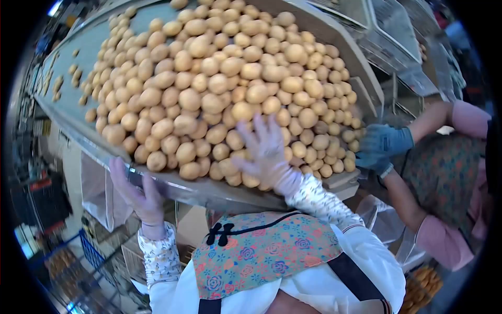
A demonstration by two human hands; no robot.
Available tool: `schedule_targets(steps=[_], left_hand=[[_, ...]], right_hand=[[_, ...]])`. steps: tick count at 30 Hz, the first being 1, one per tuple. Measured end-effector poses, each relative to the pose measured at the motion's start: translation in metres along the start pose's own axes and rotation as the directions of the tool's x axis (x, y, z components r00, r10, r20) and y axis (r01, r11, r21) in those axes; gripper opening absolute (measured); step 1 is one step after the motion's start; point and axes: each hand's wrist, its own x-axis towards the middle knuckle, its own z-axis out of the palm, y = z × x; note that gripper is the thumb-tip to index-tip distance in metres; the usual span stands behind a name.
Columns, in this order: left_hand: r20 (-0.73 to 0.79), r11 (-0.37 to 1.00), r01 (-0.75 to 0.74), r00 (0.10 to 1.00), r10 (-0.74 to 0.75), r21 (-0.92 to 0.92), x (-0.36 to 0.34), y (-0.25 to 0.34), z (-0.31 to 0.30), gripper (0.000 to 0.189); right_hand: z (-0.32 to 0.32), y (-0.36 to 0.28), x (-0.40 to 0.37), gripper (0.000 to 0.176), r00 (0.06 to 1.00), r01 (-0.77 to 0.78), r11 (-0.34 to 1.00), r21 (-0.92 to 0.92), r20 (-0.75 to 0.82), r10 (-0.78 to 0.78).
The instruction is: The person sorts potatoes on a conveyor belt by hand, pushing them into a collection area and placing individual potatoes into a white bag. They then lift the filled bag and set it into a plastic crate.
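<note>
A large heap of potatoes [209, 78] covers the sorting table [209, 191], which has a raised rim. My right hand [269, 154], in a thin translucent glove, lies over the potatoes at the near side with its fingers spread. Several potatoes sit right around its fingertips, and none is gripped. At the table's near left rim, my left hand [140, 196] is raised in a matching glove. Its fingers are apart and nothing is in it. Patterned sleeve covers reach both wrists.
To the right, a co-worker in blue gloves [384, 144] has both hands at the table's narrow end. Plastic crates [395, 31] stand at the back right. Clear bags [102, 193] hang below the near rim. A crate of potatoes [65, 264] stands at lower left.
</note>
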Motion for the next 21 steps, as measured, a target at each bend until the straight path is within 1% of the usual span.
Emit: schedule_targets(steps=[1, 2, 3, 4, 5, 6, 7, 8, 10, 12, 13, 14, 15, 16, 17, 18, 20, 21], left_hand=[[0.055, 0.991, -0.134, 0.990, 0.133, 0.020, 0.018, 0.024, 0.010, 0.072], [0.145, 0.962, -0.258, 0.959, 0.244, 0.090, 0.030, 0.041, 0.019, 0.076], [0.240, 0.910, -0.385, 0.908, 0.344, 0.153, 0.038, 0.053, 0.027, 0.080], [0.378, 0.902, -0.377, 0.883, 0.280, 0.211, 0.036, 0.057, 0.041, 0.090], [0.487, 0.877, -0.431, 0.825, 0.288, 0.212, 0.035, 0.055, 0.057, 0.096], [0.477, 0.858, -0.465, 0.818, 0.321, 0.218, 0.033, 0.055, 0.073, 0.099], [0.466, 0.838, -0.495, 0.812, 0.353, 0.229, 0.033, 0.058, 0.085, 0.101], [0.494, 0.842, -0.506, 0.789, 0.365, 0.186, 0.038, 0.065, 0.094, 0.102], [0.555, 0.849, -0.519, 0.737, 0.386, 0.099, 0.040, 0.088, 0.109, 0.103], [0.620, 0.802, -0.595, 0.607, 0.497, -0.060, 0.029, 0.116, 0.118, 0.101], [0.802, 0.857, -0.464, 0.412, 0.432, -0.223, 0.024, 0.131, 0.119, 0.096], [0.783, 0.802, -0.496, 0.329, 0.528, -0.332, -0.008, 0.124, 0.121, 0.091], [0.761, 0.743, -0.556, 0.275, 0.588, -0.373, -0.009, 0.132, 0.115, 0.081], [0.714, 0.721, -0.521, 0.267, 0.647, -0.458, -0.009, 0.129, 0.118, 0.074], [0.664, 0.689, -0.480, 0.256, 0.703, -0.543, -0.010, 0.124, 0.119, 0.067], [0.599, 0.682, -0.378, 0.327, 0.731, -0.626, -0.006, 0.126, 0.115, 0.053], [0.554, 0.675, -0.340, 0.392, 0.735, -0.655, 0.005, 0.131, 0.101, 0.049], [0.528, 0.671, -0.326, 0.429, 0.733, -0.666, 0.013, 0.132, 0.094, 0.047]], right_hand=[[-0.009, -0.009, -0.015, 0.081, 0.995, 0.093, 0.996, -0.007, 0.030, -0.093], [-0.022, -0.004, -0.020, 0.078, 0.987, 0.137, 0.989, 0.047, 0.079, -0.140], [-0.034, 0.006, -0.028, 0.076, 0.974, 0.178, 0.978, 0.108, 0.123, -0.191], [-0.038, 0.028, -0.030, 0.075, 0.977, 0.178, 0.979, 0.100, 0.103, -0.188], [-0.045, 0.046, -0.032, 0.074, 0.997, 0.030, 0.996, 0.086, 0.061, -0.035], [-0.053, 0.052, -0.041, 0.073, 1.000, -0.030, 0.996, -0.089, 0.004, 0.031], [-0.056, 0.050, -0.046, 0.072, 0.998, -0.063, 0.992, -0.113, -0.039, 0.058], [-0.058, 0.048, -0.051, 0.071, 0.993, -0.096, 0.986, -0.134, -0.082, 0.086], [-0.049, 0.032, -0.065, 0.070, 0.988, -0.090, 0.989, 0.118, -0.116, 0.103], [-0.038, 0.059, -0.057, 0.068, 0.986, -0.039, 0.999, 0.030, -0.163, 0.043], [-0.029, 0.076, -0.049, 0.066, 0.983, -0.016, 1.000, -0.012, -0.183, 0.013], [-0.019, 0.088, -0.040, 0.064, 0.944, -0.161, 0.981, 0.112, -0.271, 0.186], [-0.032, 0.088, -0.017, 0.063, 0.959, -0.095, 0.990, 0.108, -0.258, 0.120], [-0.058, 0.076, 0.012, 0.062, 0.969, -0.034, 0.993, 0.112, -0.241, 0.061], [-0.067, 0.070, 0.031, 0.062, 0.975, 0.017, 0.993, 0.119, -0.224, 0.010], [-0.057, 0.074, 0.044, 0.064, 0.973, 0.059, 0.998, 0.011, -0.222, -0.055], [-0.035, 0.088, 0.071, 0.067, 0.960, 0.170, 0.963, -0.208, -0.187, -0.210], [-0.032, 0.103, 0.084, 0.067, 0.975, 0.087, 0.973, -0.215, -0.181, -0.127]])
